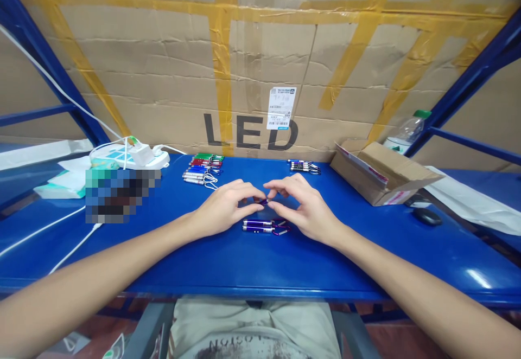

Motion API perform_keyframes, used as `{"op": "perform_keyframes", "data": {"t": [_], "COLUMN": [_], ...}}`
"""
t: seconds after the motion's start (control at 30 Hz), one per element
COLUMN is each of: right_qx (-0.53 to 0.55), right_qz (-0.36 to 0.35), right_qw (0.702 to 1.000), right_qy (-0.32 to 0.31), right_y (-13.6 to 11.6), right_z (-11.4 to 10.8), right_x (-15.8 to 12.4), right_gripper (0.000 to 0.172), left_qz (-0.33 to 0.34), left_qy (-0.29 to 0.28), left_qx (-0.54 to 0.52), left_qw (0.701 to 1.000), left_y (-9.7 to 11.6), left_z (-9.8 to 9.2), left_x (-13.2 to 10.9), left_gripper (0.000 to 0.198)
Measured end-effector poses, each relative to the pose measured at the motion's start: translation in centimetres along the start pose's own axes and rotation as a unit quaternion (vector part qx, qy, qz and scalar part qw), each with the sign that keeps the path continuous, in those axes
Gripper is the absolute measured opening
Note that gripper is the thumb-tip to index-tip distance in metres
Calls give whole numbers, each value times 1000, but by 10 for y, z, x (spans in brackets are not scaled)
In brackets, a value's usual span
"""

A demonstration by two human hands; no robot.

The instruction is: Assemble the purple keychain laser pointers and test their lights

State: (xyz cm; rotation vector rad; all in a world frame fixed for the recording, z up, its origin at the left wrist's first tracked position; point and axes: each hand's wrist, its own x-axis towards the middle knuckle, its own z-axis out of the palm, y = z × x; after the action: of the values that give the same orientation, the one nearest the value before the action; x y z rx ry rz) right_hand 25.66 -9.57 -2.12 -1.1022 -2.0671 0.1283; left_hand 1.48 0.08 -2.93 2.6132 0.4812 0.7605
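Observation:
Between my fingertips, above the blue table, is a small purple penlight (264,202), mostly covered by the fingers. My left hand (228,205) has its thumb and fingers closed on the penlight from the left. From the other side, my right hand (303,205) pinches round its right end with thumb and forefinger. Just below the hands, two purple penlights (257,229) with silver ends lie side by side, purple carabiner clips (281,232) pointing right. What the fingers do at the held penlight's end is too small to make out.
Green, red, blue and silver penlights (201,169) lie in a row at the back left; several darker penlights (302,167) lie back right. An open cardboard box (378,174), a black mouse (426,216), a power strip (160,161) and cables surround the blue table (228,267).

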Motion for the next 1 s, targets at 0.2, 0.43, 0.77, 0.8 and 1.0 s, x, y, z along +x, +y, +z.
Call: {"op": "perform_keyframes", "data": {"t": [0.2,0.43,0.77,0.8,1.0], "right_qx": [-14,-14,-95,-103,-109], "right_qz": [1,8,51,56,75], "right_qw": [1000,1000,988,984,975], "right_qy": [-18,-3,-114,-134,-179], "right_y": [1,3,20,21,21], "right_z": [-1,-2,-10,-10,-11], "right_x": [0,1,1,0,-1], "right_gripper": [33,33,29,28,33], "left_qz": [11,33,39,37,3], "left_qy": [-8,0,24,26,31], "left_qx": [14,30,31,30,36], "left_qw": [1000,999,998,999,999], "left_y": [-2,-3,-4,-4,-6], "left_z": [-3,-6,-7,-7,-4], "left_x": [0,2,2,2,1], "left_gripper": [22,22,23,23,21]}}
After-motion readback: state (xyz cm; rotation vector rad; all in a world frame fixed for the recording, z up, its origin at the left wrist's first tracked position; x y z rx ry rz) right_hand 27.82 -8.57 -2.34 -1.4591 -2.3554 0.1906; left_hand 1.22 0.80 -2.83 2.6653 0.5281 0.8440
